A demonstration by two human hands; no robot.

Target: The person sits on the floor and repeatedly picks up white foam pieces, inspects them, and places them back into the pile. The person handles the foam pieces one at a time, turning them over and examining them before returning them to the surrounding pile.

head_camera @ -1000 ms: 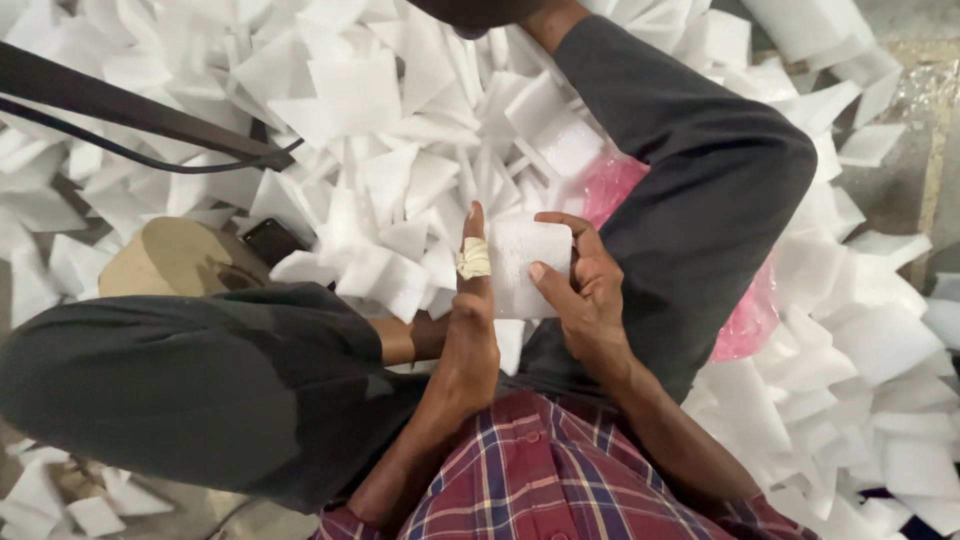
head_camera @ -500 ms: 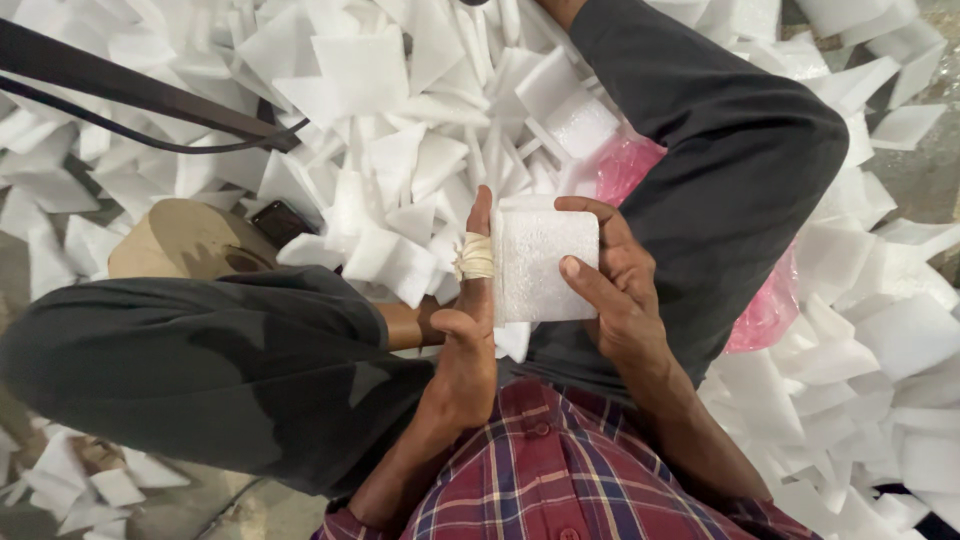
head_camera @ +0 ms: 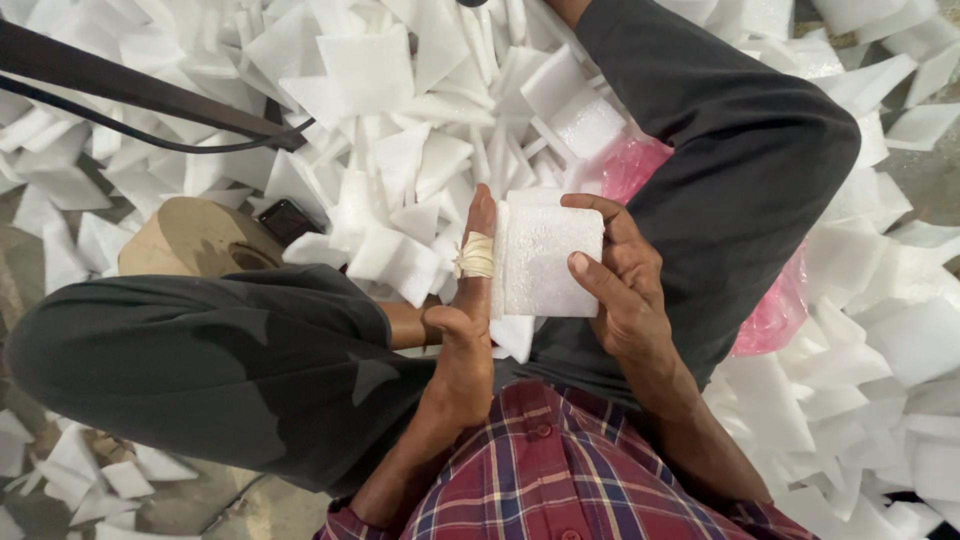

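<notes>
The left hand (head_camera: 462, 340) hides the foam stack's (head_camera: 545, 262) left edge, so its sheet count cannot be told. At three o'clock, a pink bag (head_camera: 768, 315) lies mostly behind the knee. At nine o'clock, the tape roll (head_camera: 195, 238) is half covered by the leg.

white foam sheet (head_camera: 545, 262) matt, grainy; pink plastic bag (head_camera: 770, 310) glossy; tape roll (head_camera: 195, 240) brown paper.
</notes>
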